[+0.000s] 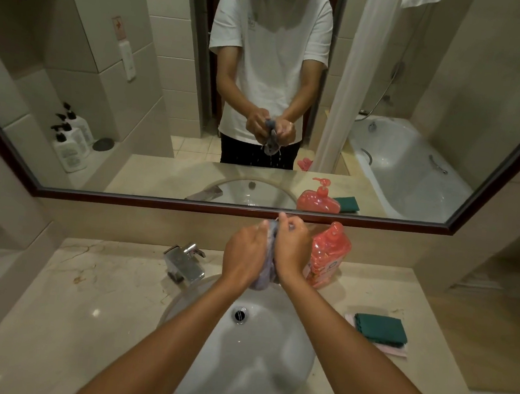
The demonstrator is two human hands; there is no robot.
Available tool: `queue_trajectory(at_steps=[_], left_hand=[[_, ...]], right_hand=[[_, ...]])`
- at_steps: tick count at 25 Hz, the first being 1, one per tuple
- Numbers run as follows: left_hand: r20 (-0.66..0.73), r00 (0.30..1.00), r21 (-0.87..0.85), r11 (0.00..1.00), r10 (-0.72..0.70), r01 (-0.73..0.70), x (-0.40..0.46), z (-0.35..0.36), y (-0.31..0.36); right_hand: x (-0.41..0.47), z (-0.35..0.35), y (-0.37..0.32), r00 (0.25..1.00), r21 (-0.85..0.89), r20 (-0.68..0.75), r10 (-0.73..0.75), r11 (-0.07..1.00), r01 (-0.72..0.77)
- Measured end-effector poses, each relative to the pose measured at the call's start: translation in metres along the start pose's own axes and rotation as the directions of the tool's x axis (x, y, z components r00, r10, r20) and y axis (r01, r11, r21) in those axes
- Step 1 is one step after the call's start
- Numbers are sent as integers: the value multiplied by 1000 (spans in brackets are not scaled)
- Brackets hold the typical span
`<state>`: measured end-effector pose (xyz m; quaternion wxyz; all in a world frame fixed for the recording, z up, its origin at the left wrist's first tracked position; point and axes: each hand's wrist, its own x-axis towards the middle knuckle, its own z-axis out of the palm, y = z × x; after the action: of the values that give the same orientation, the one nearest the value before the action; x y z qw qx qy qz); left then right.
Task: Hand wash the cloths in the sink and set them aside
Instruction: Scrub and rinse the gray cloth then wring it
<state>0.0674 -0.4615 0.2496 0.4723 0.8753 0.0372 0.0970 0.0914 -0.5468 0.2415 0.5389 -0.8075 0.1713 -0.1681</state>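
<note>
A wide mirror [422, 85] fills the upper half of the frame, and below it a pale stone counter [90, 301] spreads across the lower half. Sunk into the counter at lower centre is the white sink [269, 350], with a chrome faucet [184, 261] at its upper left rim.

A red soap bottle [330, 256] stands right of centre, and a folded green cloth [381, 329] lies on a pink cloth [396, 351] at the right of the frame, seemingly already set aside.

Above the sink's far rim, the left hand [244, 252] and right hand [293, 251] clamp a grey-blue cloth [267, 266] between them, fingers curled tight around it. The bunched cloth runs roughly up and down the frame between the two palms, equally near both hands. Drips show in the reflection, so this looks like wringing; the green cloth's pile lies toward the right hand.
</note>
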Motion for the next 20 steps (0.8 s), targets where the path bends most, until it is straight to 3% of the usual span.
queue_trajectory(at_steps=[2, 4, 6, 9, 12, 14, 17, 20], left_hand=[[-7, 999, -7, 999, -51, 51, 0, 5, -7], [26, 979, -103, 973, -204, 206, 7, 7, -14], [101, 936, -251, 901, -338, 353, 17, 4, -19], [231, 888, -368, 810, -396, 457, 22, -1, -14], [275, 920, -349, 863, -279, 366, 13, 3, -7], [201, 958, -290, 922, -204, 257, 8, 2, -6], [110, 991, -119, 989, -71, 84, 6, 0, -1], [113, 987, -136, 982, -114, 129, 3, 4, -1]], right_hand=[[-2, -3, 4, 999, 64, 22, 34, 997, -36], [-15, -7, 8, 998, 207, 41, 38, 977, -46], [-30, -8, 10, 995, 277, 76, -69, 960, 45], [-43, -6, 5, 980, 129, 78, -181, 977, 170], [-34, -4, -4, 988, -39, -40, -147, 989, 145], [-29, -2, -9, 983, -84, -70, -169, 983, 163], [-9, -5, -10, 996, -91, -43, -76, 993, 71], [1, -8, -4, 999, 16, 45, 6, 1000, -6]])
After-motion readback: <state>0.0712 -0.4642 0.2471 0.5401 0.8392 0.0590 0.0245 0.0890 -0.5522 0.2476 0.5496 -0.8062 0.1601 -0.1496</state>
